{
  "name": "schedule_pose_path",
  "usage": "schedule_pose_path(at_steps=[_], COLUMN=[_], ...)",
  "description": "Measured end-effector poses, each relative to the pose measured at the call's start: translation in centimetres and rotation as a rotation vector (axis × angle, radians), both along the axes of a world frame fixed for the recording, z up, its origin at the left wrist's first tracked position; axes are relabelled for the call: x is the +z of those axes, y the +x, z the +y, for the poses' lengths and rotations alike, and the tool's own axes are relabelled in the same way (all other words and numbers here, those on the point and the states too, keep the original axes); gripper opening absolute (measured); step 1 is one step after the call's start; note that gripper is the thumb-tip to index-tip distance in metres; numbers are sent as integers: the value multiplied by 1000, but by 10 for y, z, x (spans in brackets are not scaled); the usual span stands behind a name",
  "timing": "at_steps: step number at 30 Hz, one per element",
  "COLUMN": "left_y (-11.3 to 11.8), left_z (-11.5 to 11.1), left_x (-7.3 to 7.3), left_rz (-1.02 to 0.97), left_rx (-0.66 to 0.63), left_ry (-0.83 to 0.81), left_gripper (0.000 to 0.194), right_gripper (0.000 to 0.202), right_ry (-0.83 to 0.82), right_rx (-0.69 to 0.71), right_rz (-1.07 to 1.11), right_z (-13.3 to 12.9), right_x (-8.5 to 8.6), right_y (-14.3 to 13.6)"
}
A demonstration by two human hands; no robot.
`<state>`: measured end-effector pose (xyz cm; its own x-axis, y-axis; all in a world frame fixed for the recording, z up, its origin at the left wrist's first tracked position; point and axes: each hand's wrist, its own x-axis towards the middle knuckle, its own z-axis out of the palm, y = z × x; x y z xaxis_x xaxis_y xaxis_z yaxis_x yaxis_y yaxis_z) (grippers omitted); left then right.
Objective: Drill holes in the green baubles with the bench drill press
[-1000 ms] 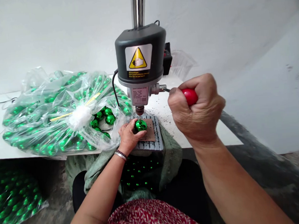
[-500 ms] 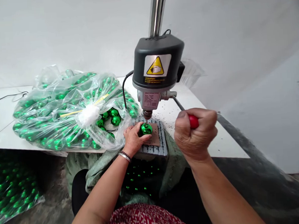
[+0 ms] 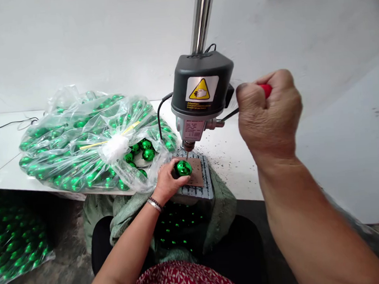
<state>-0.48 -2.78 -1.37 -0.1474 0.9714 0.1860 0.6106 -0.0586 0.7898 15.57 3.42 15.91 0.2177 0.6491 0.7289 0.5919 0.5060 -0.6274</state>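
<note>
A shiny green bauble (image 3: 184, 168) is held between the thumb and fingers of my left hand (image 3: 168, 178), over a brown board (image 3: 196, 176) on the grey metal base (image 3: 205, 188). Just above the bauble points the thin bit (image 3: 187, 156) of a drill press (image 3: 204, 82). My right hand (image 3: 270, 114) is wrapped round the red knob (image 3: 266, 90) of the feed lever (image 3: 230, 115), raised to the right of the drill head. Most of the knob is hidden by my fingers.
Left of the drill, a clear bag (image 3: 66, 142) full of green baubles lies on the white table (image 3: 3, 172), its side torn open. Another bag of baubles (image 3: 14, 240) is on the floor. Shavings are scattered right of the base. Green cloth (image 3: 222, 209) hangs below.
My right hand has swung the lever up and to the right. The bauble has moved slightly left and down with my left hand, and the bit shows more clearly above it.
</note>
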Motion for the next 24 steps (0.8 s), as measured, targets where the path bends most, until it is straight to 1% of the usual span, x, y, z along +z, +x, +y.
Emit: schedule_pose_path(at_steps=[2, 4, 5, 6, 7, 9, 11, 12, 13, 15, 17, 19, 21, 24], left_y=[-12, -26, -33, -41, -48, -63, -76, -81, -86, -93, -96, -99, -101, -103], left_z=[-18, -35, -41, -43, -42, -28, -4, 10, 22, 41, 51, 54, 55, 52], left_x=[6, 13, 17, 20, 22, 25, 25, 24, 22, 18, 15, 12, 10, 11], left_rz=[-35, -59, -72, -84, -89, -36, 121, 219, 311, 470, 592, 686, 733, 673], left_rx=[-105, -181, -182, -150, -81, 126, 342, 381, 378, 294, 212, 199, 234, 256], left_ry=[7, 7, 9, 13, 20, 37, 25, -11, -62, -168, -250, -300, -325, -314], left_gripper=[50, 54, 54, 52, 48, 39, 38, 41, 45, 51, 57, 59, 58, 52], right_gripper=[17, 17, 17, 16, 15, 12, 12, 12, 12, 14, 17, 18, 16, 15], right_ry=[-39, -49, -47, -50, -55, -69, -75, -67, -55, -36, -16, 10, 25, 14], right_rx=[-16, -9, -9, -16, -29, -53, -57, -51, -41, -20, -5, -1, -7, -20], right_rz=[6, 21, 27, 29, 30, 27, 25, 28, 35, 51, 52, 34, 22, 30], right_z=[1, 0, -1, -2, -2, -2, -2, -2, -1, -1, 0, 1, 1, 2], right_x=[4, 2, 1, 0, 0, 0, 0, 0, 0, -1, -2, -2, -3, -3], right_y=[-1, -2, -3, -3, -4, -5, -5, -5, -5, -4, -3, -2, -2, -2])
